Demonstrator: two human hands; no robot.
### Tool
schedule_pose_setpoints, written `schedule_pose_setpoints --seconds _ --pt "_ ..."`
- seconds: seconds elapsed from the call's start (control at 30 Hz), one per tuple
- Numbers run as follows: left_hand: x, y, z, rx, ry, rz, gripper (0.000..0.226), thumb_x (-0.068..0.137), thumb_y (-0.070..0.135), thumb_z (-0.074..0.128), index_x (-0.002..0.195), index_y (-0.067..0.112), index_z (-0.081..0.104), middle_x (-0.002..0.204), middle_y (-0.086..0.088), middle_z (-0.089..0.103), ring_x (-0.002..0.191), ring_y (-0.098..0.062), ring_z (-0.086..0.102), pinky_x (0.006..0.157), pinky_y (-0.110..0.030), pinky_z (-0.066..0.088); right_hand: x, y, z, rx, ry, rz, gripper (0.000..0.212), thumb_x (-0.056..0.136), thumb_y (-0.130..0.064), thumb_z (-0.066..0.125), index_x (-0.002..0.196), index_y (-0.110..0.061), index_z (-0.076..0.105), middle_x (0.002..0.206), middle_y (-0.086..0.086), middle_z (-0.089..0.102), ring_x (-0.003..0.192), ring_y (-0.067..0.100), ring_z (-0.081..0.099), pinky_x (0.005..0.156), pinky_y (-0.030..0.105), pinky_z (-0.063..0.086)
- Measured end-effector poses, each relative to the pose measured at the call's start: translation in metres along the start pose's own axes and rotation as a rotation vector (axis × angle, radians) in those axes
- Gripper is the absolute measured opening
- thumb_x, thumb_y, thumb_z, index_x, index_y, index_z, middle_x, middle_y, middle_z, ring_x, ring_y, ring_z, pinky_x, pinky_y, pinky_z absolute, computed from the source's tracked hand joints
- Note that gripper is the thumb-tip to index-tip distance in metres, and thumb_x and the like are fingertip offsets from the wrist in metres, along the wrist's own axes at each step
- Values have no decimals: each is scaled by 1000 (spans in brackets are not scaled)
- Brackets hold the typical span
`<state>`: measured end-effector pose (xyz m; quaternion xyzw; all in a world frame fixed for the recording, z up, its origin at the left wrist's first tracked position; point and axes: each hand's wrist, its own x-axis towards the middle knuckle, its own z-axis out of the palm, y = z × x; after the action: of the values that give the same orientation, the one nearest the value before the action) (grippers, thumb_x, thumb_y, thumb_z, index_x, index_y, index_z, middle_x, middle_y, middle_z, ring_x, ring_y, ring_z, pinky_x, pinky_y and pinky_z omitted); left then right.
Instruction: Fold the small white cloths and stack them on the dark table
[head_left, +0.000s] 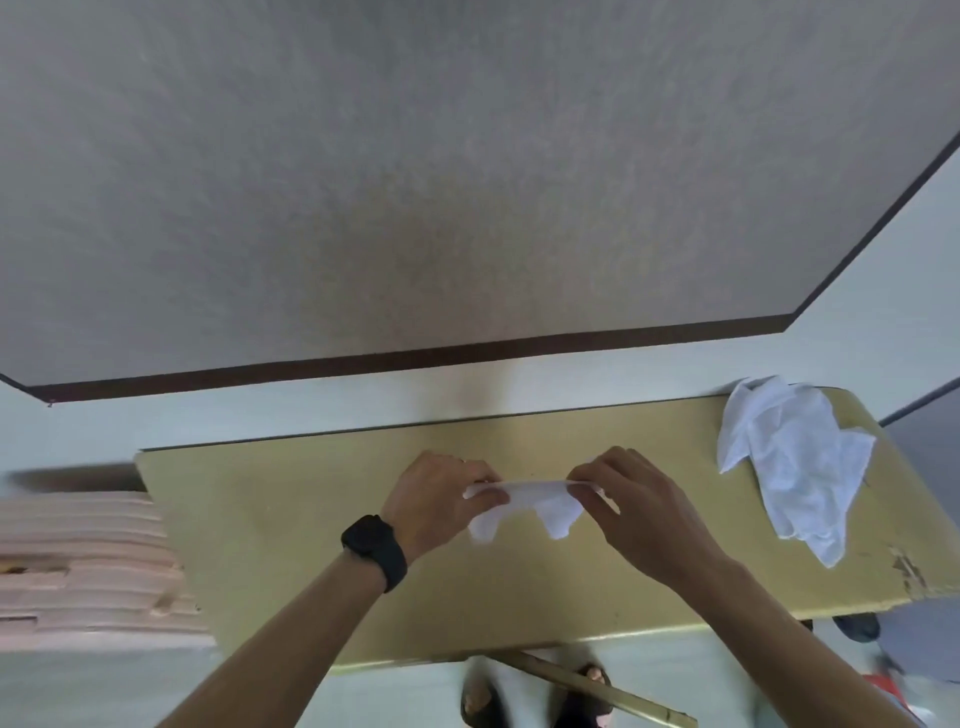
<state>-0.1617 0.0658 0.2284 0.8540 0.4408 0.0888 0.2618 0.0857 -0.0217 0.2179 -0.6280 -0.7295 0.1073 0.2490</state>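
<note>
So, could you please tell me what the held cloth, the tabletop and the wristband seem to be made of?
The white cloth pinched between the left hand and right hand looks like thin, soft fabric: it sags and creases. The table seems painted or laminated board, yellowish, slightly glossy, chipped at its right edge. The wristband looks like matte black rubber or silicone.

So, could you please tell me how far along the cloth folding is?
No folded stack shows on the table yet. The left hand and right hand pinch one white cloth stretched between them. Left: that fold and the crumpled cloth pile on the right.
</note>
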Motion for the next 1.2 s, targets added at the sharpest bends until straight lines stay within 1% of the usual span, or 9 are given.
schedule_pose_setpoints --seconds 0.07,0.17,0.27,0.4,0.57,0.8,0.87,1.03,1.2 --pt "-9 -15 -7 55 23 -12 25 96 42 58 102 24 75 85 6 73 75 -14 63 64 -22 38 -1 3 6 -48 -16 2 7 94 -27 64 100 -26 67 92 -12 56 79 11 55 58 30 49" --pt "-18 -35 -12 131 42 -19 28 98 43 56 106 24 76 89 4 74 80 -17 66 70 -27 46 -6 17 17 -75 -50 59 7 94 -29 65 100 -28 67 95 -13 56 73 11 57 55 32 50" --pt "-23 -49 -11 122 57 -83 29 97 44 56 110 26 75 105 9 71 91 -14 63 79 -28 50 -12 30 29 -98 -67 109 7 94 -33 64 98 -29 68 96 -12 57 68 16 61 52 32 50" --pt "-16 -64 -6 125 75 -133 28 100 38 54 119 28 71 115 11 64 96 -14 63 81 -25 47 -9 49 36 -126 -66 176 12 96 -34 59 102 -27 67 100 -10 61 67 27 66 54 34 52" --pt "9 -82 -6 107 172 -180 27 99 38 56 113 24 74 109 6 71 100 -15 64 82 -27 49 24 61 34 -149 -26 219 15 97 -34 59 104 -26 69 99 -10 66 71 24 67 58 30 50" --pt "25 -91 -5 175 475 -103 11 88 27 74 96 23 79 88 5 74 80 -20 66 71 -29 54 55 65 30 -168 177 188 8 93 -24 66 99 -22 71 95 -6 66 67 22 64 53 32 51" --pt "18 -90 -3 224 551 -25 13 86 30 70 91 22 80 81 7 73 74 -16 65 69 -27 53 51 64 34 -163 214 171 7 92 -23 67 98 -22 71 96 -7 66 67 20 63 51 32 51" --pt "-16 -113 38 269 427 -10 33 89 41 52 92 23 80 80 10 72 79 -14 65 74 -28 51 8 68 70 -132 177 167 9 88 -19 71 97 -21 73 94 -6 65 77 20 67 53 35 55" --pt "-68 -126 107 267 178 -66 37 87 42 47 87 25 80 75 10 72 79 -16 66 73 -28 55 -62 64 115 -92 -98 316 10 89 -20 71 98 -23 73 97 -5 66 80 22 67 58 34 55"
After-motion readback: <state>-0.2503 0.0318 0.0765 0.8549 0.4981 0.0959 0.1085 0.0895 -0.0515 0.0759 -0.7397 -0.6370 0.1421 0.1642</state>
